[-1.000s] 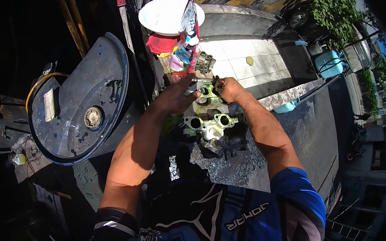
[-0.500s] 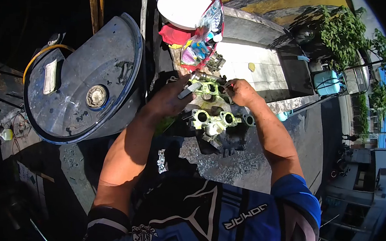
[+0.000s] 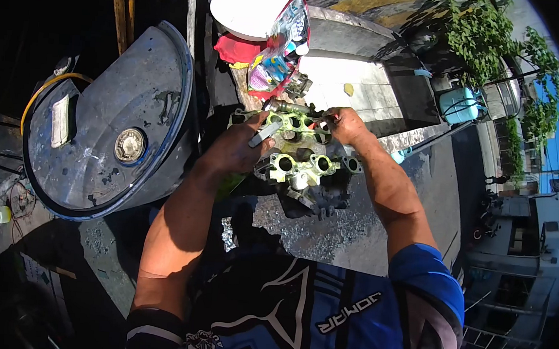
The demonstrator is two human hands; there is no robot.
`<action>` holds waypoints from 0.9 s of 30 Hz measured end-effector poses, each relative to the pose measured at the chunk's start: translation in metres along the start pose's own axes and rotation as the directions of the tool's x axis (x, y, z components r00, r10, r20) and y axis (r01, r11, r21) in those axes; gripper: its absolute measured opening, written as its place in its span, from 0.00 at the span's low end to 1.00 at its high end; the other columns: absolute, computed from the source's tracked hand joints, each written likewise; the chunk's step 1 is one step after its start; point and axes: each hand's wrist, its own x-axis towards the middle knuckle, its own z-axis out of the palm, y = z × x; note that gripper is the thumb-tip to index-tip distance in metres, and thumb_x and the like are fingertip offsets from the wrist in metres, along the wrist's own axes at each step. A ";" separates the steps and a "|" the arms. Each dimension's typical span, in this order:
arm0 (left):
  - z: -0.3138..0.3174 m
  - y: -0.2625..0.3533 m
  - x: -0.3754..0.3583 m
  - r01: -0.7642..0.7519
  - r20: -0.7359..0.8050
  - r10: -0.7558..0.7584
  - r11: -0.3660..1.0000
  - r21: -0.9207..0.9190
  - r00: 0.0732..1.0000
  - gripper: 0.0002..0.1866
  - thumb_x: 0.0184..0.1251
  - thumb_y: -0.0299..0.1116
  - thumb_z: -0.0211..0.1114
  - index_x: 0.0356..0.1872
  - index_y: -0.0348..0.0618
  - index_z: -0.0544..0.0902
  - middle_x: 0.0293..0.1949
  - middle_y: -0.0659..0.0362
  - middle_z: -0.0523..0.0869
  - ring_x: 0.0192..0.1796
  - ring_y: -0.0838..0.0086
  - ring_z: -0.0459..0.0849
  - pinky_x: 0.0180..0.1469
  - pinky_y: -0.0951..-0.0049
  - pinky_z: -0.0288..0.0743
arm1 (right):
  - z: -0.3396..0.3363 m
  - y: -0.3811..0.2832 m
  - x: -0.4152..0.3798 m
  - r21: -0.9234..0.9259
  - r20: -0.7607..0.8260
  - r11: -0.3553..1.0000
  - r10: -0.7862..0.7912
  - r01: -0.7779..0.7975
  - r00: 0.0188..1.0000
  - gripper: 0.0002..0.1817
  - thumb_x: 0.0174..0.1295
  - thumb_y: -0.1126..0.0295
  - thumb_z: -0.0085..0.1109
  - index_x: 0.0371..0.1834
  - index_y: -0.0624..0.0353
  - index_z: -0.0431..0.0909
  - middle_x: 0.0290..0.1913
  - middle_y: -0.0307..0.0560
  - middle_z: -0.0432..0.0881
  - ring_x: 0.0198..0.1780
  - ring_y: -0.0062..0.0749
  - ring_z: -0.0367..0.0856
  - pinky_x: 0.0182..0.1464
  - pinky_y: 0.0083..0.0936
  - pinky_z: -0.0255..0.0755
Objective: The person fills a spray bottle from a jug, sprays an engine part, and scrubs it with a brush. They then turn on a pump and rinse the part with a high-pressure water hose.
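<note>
An engine intake manifold (image 3: 302, 175) with round ports and a yellow-green tint lies before me. Just beyond its near ports is a flange row with several openings (image 3: 292, 122), which both hands touch or hover over. My left hand (image 3: 230, 148) is at the left end of that row, closed with a flat grey metal strip (image 3: 265, 135) between thumb and fingers. At the right end, my right hand (image 3: 349, 125) is closed around a small tool with a red part (image 3: 329, 119); its tip is hidden. A cylindrical metal piece (image 3: 289, 107) lies behind the flange.
A large dark drum (image 3: 114, 63) stands on the left. Behind the manifold are a white basin (image 3: 248, 11), a red cloth (image 3: 235, 49), a printed plastic pouch (image 3: 280, 55) and another metal part (image 3: 298, 85). A concrete trough (image 3: 389, 117) extends to the right.
The whole view has shifted slightly, so things sit further left. My left hand has come a little toward me, uncovering ports at the flange's left end. My right hand stays at the right end.
</note>
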 end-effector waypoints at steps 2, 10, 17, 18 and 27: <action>0.002 -0.004 0.000 -0.065 -0.009 0.066 0.996 0.068 0.998 0.29 0.66 0.36 0.63 0.66 0.37 0.68 0.50 0.41 0.82 0.53 0.53 0.83 0.56 0.63 0.73 | -0.016 0.021 0.003 -0.007 -0.182 1.000 -0.012 0.011 0.983 0.12 0.60 0.66 0.54 0.42 0.55 0.83 0.40 0.58 0.84 0.44 0.54 0.82 0.47 0.39 0.77; 0.007 0.021 0.007 0.138 0.033 -0.136 0.989 -0.047 0.990 0.30 0.64 0.36 0.65 0.65 0.38 0.68 0.54 0.41 0.81 0.57 0.54 0.81 0.57 0.62 0.73 | -0.058 0.053 -0.022 -0.009 -0.200 0.997 0.068 -0.071 0.977 0.12 0.63 0.66 0.53 0.43 0.54 0.83 0.39 0.58 0.84 0.42 0.52 0.83 0.45 0.37 0.76; 0.011 0.030 0.023 0.149 0.044 -0.147 0.988 -0.051 0.988 0.27 0.65 0.30 0.64 0.65 0.37 0.69 0.54 0.48 0.82 0.55 0.67 0.80 0.57 0.68 0.72 | 0.010 0.088 -0.015 0.321 -0.140 0.943 0.135 -0.084 0.981 0.11 0.59 0.69 0.59 0.43 0.55 0.84 0.38 0.55 0.86 0.42 0.45 0.85 0.47 0.33 0.77; 0.013 0.031 0.022 0.149 0.060 -0.146 0.988 -0.049 0.987 0.27 0.65 0.30 0.64 0.65 0.37 0.69 0.53 0.49 0.82 0.55 0.68 0.80 0.57 0.69 0.72 | 0.013 0.095 -0.015 0.385 -0.203 0.923 0.100 -0.014 0.974 0.10 0.59 0.69 0.60 0.43 0.55 0.84 0.38 0.55 0.86 0.41 0.44 0.85 0.46 0.33 0.77; 0.002 0.089 0.060 0.058 -0.101 -0.043 0.987 0.153 0.994 0.26 0.60 0.25 0.61 0.62 0.34 0.72 0.49 0.48 0.83 0.51 0.64 0.82 0.56 0.69 0.71 | -0.028 0.110 -0.035 0.497 -0.216 0.864 0.037 0.077 0.976 0.10 0.66 0.70 0.55 0.44 0.61 0.81 0.34 0.49 0.85 0.35 0.34 0.83 0.42 0.28 0.76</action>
